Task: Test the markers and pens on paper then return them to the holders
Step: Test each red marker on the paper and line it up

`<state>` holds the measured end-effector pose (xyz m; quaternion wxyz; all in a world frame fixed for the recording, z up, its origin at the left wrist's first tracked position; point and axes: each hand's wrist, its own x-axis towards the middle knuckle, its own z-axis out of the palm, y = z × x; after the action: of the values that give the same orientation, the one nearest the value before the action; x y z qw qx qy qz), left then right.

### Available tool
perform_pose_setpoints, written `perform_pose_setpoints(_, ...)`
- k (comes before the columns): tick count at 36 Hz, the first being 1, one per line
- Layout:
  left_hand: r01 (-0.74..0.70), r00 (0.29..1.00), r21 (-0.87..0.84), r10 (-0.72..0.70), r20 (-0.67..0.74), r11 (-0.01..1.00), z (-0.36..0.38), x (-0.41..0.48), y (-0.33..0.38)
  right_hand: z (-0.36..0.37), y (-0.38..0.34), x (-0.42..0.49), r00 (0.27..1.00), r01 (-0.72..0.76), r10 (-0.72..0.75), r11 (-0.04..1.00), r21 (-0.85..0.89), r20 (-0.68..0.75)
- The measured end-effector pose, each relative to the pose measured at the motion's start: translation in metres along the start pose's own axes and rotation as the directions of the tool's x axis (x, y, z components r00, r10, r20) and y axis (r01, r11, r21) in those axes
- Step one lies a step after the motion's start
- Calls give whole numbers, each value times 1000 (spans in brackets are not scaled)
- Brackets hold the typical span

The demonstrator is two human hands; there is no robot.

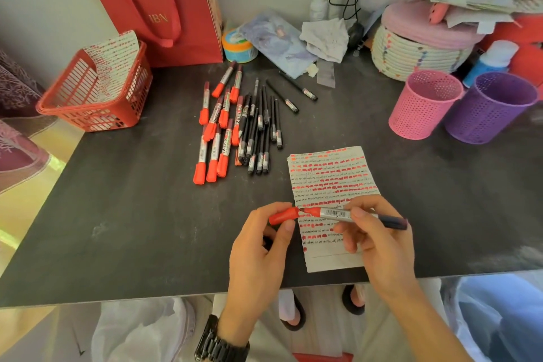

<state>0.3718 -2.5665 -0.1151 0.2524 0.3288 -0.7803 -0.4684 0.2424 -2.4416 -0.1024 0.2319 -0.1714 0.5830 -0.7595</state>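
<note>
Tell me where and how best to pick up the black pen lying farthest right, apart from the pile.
Pinch the black pen at mid-barrel from above, across its length. It lies flat and slanted on the dark table, with bare surface on its right. A second slanted pen lies close on its left, so coming from the right likely avoids knocking it.

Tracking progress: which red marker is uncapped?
The marker in the right hand; the left hand holds its cap beside the tip. The piled markers are capped.
</note>
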Motion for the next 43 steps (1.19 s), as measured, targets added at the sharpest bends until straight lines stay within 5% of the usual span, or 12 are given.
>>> perform_pose_setpoints(18, -50, 992, 15, 48, 116, 999, -8, 0, 0, 2, -3, -4, 996, 39, -23, 981, -192, 84)
perform_pose_setpoints(26, -24, 988, -176, 50, 145, 984, -15, 2, 2, 5, -8, -4, 997, 71, -67, 969, -238, 26)
perform_pose_setpoints(33, 43, 998, -435, -22, 54, 900, -28, 9, 0, 12, -9, -9, 979, 195, -158, 906, -377, 127)
perform_pose_setpoints(43, 64, 998, -490, -46, 49, 869, -32, 3, 12, 20, 0, -45, 944, 324, -228, 766, -555, 237)
